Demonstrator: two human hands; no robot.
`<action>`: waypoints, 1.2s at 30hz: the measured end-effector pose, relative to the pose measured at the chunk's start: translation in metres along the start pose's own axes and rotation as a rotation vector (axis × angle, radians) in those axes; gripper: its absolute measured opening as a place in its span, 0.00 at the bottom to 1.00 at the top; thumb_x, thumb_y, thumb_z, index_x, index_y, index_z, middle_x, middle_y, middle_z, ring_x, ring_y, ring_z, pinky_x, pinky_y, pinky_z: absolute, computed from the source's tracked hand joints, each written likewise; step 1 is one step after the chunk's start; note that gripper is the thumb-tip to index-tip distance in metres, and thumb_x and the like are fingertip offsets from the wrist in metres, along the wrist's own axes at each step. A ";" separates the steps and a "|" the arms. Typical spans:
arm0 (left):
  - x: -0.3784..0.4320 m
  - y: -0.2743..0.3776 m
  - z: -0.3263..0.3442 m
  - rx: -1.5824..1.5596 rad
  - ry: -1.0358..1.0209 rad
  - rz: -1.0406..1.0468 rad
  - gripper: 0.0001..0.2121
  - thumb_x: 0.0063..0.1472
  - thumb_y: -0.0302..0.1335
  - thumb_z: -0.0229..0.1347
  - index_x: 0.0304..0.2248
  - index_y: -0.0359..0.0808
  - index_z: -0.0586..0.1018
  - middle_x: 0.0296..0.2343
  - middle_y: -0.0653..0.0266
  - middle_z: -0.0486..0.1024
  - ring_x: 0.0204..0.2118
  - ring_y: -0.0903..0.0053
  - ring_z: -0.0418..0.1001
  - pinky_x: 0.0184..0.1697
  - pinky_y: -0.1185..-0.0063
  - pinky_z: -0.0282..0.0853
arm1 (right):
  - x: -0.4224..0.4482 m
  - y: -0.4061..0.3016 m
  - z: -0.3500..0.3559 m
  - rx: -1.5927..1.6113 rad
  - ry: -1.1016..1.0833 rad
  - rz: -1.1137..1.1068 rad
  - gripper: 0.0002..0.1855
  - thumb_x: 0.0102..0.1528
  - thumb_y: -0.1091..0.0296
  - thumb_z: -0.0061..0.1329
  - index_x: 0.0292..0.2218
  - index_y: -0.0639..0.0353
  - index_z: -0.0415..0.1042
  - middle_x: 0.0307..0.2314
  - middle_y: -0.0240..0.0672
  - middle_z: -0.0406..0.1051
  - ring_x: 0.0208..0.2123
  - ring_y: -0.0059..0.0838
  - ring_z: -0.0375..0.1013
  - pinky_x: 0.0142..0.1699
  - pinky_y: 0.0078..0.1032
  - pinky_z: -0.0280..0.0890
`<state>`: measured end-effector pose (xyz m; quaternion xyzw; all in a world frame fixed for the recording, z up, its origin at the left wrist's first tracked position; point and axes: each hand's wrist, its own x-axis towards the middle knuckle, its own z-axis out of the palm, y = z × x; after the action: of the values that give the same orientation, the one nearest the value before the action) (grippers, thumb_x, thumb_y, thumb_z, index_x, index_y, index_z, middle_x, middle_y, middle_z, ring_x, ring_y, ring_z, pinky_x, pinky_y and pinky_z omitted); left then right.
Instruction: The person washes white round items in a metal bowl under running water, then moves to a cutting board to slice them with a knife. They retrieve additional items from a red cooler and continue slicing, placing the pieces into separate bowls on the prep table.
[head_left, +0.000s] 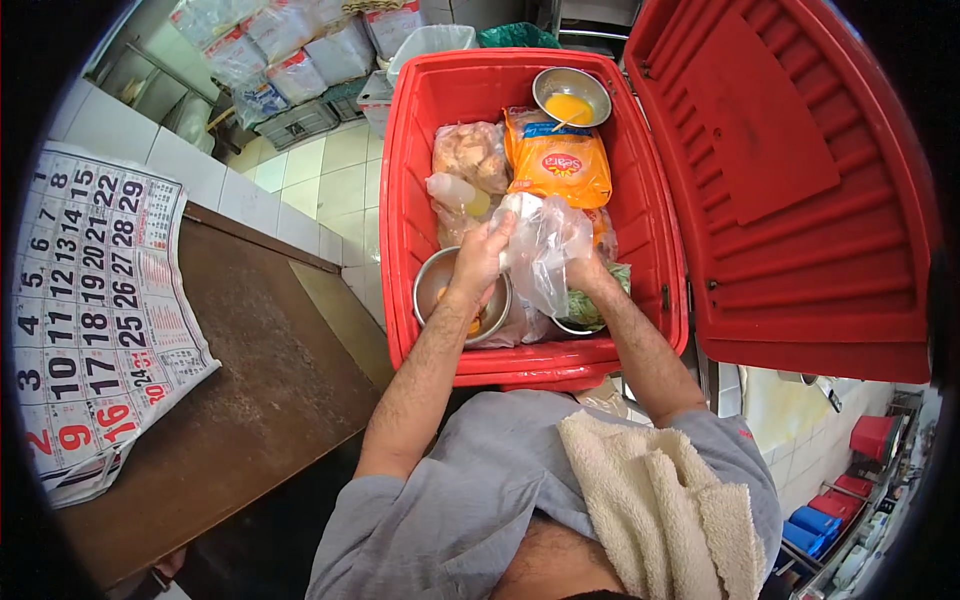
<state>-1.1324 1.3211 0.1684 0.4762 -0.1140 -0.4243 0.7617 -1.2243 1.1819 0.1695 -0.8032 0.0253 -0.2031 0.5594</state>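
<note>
My left hand (484, 259) grips a clear plastic bag (551, 255) with something white in its upper part, above the middle of an open red insulated box (405, 150). My right hand (585, 274) is at the bag's right side, its fingers mostly hidden by the film. Beneath my left forearm stands a steel bowl (427, 277) with orange pieces in it. Leafy greens (581, 311) fill another bowl by my right wrist. Just beyond my hands lie a squeeze bottle (457, 193) of yellowish liquid and an orange Seara bag (562, 169).
A bag of pale chunks (469, 154) and a steel bowl (592, 79) of yellow liquid occupy the box's far end. The red lid (795, 187) hangs open at right. On the left, a large calendar (105, 300) partly covers a brown tabletop (262, 390). Wrapped cartons (285, 52) are stacked beyond.
</note>
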 end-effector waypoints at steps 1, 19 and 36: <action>0.001 -0.003 0.003 -0.013 0.029 0.030 0.16 0.64 0.34 0.48 0.44 0.30 0.72 0.37 0.62 0.74 0.39 0.78 0.72 0.42 0.79 0.69 | -0.001 0.002 -0.001 -0.045 -0.003 -0.014 0.23 0.43 0.74 0.57 0.43 0.61 0.67 0.36 0.39 0.68 0.41 0.34 0.67 0.46 0.31 0.63; 0.011 -0.024 0.009 -0.037 0.254 0.181 0.03 0.63 0.23 0.47 0.33 0.32 0.70 0.28 0.62 0.73 0.28 0.81 0.71 0.34 0.81 0.70 | -0.003 -0.006 -0.017 -0.238 -0.194 -0.099 0.20 0.40 0.67 0.59 0.37 0.61 0.71 0.33 0.42 0.71 0.36 0.41 0.70 0.42 0.33 0.66; 0.080 -0.020 -0.010 -0.245 0.215 0.017 0.02 0.59 0.21 0.50 0.32 0.32 0.70 0.28 0.59 0.73 0.29 0.73 0.74 0.35 0.73 0.73 | -0.020 -0.029 -0.044 0.654 0.290 0.410 0.19 0.49 0.76 0.52 0.44 0.62 0.69 0.35 0.34 0.72 0.34 0.25 0.74 0.32 0.22 0.73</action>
<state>-1.0879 1.2636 0.1285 0.4215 0.0169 -0.3749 0.8255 -1.2635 1.1585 0.2033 -0.5246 0.1974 -0.1959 0.8046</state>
